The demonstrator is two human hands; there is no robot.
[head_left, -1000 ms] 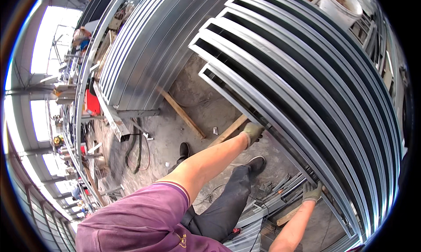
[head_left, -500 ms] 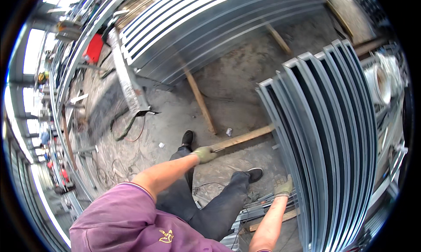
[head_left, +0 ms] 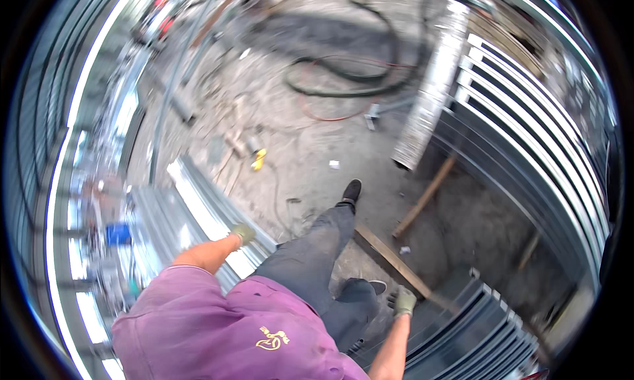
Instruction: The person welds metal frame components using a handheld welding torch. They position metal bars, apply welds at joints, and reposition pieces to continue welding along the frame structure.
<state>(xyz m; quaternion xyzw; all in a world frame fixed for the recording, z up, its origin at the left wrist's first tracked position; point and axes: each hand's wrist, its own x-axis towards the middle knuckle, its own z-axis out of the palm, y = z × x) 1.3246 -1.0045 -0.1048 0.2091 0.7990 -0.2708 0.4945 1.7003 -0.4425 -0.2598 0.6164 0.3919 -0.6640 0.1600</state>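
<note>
- Two hands in work gloves, set well apart, one to each side of the body.
- Left hand (head_left: 243, 234): over the pale metal profiles (head_left: 206, 208) at left; grip and contact cannot be told.
- Right hand (head_left: 402, 301): fingers loosely spread, nothing in the palm; just beside a wooden batten (head_left: 389, 256), near the dark stack of profiles (head_left: 485, 330).
- Pale metal profiles: lying lengthwise at left, long edges slanting down toward the trousered thigh; narrow room between edge and leg.
- Dark stack of profiles: lower right, ends facing the upper right stack (head_left: 528, 132).
- Wooden batten: on the floor, one end near the shins, the other toward the dark stack; crosses the gap between the stacks.
- Second batten (head_left: 426, 198): one end out toward the feet, the other beside the upper right stack.
- Wrapped beam (head_left: 432, 82): beside the upper right stack, near end jutting over the floor.
- Concrete floor (head_left: 307, 139): broadest room for moving, between pale profiles and wrapped beam; bounded beyond by a coiled hose (head_left: 343, 91).
- Front shoe (head_left: 352, 190): on that floor, apart from both battens.
</note>
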